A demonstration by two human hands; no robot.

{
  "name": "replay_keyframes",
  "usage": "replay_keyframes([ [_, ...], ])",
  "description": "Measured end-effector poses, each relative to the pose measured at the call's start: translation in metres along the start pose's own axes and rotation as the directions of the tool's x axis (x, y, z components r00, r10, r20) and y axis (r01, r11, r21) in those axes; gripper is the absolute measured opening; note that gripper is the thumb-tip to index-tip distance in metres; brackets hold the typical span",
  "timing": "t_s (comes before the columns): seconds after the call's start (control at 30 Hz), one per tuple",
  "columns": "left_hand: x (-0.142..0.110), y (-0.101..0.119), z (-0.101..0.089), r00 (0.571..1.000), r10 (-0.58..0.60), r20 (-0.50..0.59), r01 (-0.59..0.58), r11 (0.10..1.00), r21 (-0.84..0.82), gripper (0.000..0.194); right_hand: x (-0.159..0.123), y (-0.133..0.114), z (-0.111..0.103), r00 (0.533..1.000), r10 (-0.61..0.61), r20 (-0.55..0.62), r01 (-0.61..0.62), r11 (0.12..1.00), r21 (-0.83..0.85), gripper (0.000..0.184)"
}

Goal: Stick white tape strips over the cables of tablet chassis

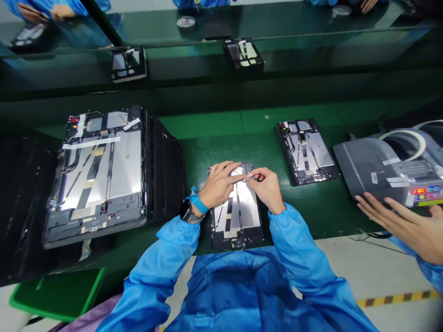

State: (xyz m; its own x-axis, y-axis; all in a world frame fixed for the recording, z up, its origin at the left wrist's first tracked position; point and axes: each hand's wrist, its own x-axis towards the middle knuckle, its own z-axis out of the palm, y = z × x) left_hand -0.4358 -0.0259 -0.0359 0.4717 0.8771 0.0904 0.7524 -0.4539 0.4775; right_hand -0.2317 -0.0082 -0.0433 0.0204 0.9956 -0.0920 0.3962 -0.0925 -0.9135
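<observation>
An opened tablet (237, 216) lies in front of me, its inner side up with a silvery plate and dark ribbon cables. My left hand (221, 184) rests across its upper part, fingers stretched out and pressing near the top edge. With thumb and fingertips, my right hand (266, 186) pinches a small white strip (248, 176), which looks like tape, at the tablet's upper right. The two hands' fingertips almost meet there and hide part of the tablet's top. A blue band (198, 202) and a watch circle my left wrist.
A tall stack of opened tablets (128, 161) with white tape strips stands left. Another opened tablet (308, 152) lies right, beside a grey machine (374, 161) with a red display. A co-worker's hand (404, 223) touches that machine. More tablets (244, 54) sit on the far ledge.
</observation>
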Motion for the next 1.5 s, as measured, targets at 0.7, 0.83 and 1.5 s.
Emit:
replay_keyframes([
  [0.7,-0.001,0.000,0.001,1.000,0.013,-0.010,-0.013,1.000,-0.019,0.059,0.003,-0.009,-0.010,0.993,-0.100,0.060,0.113,0.949,-0.293,0.018],
  [0.83,0.000,0.001,0.000,1.000,0.016,-0.006,-0.016,1.000,-0.013,0.059,0.008,-0.004,-0.017,0.994,-0.072,0.079,0.087,0.974,-0.211,0.017],
  [1.5,0.000,-0.001,0.002,1.000,0.019,-0.013,-0.019,1.000,-0.024,0.060,0.002,-0.006,-0.006,0.997,0.059,0.047,-0.060,0.998,0.031,0.017],
])
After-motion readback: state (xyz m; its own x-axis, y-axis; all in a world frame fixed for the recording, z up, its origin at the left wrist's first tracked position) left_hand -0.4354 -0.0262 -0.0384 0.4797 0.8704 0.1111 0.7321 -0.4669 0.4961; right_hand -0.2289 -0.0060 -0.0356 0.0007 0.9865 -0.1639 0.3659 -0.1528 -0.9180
